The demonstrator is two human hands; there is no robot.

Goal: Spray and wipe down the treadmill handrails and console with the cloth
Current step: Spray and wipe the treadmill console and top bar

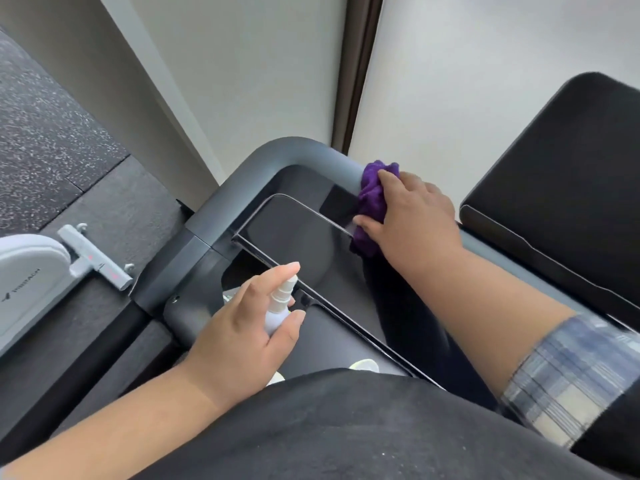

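My right hand (412, 216) grips a bunched purple cloth (372, 199) and presses it on the grey handrail (277, 159) at the top of the treadmill frame, just right of its curved corner. My left hand (242, 330) holds a small white spray bottle (278, 306) upright over the lower left of the console, index finger on top of the nozzle. The glossy black console screen (294, 233) lies between the two hands. A plaid sleeve covers my right upper arm.
A black padded panel (554, 174) stands at the right, past the rail. A white machine base (31, 275) sits on the speckled rubber floor at left. A pale wall with a dark vertical strip rises behind the treadmill.
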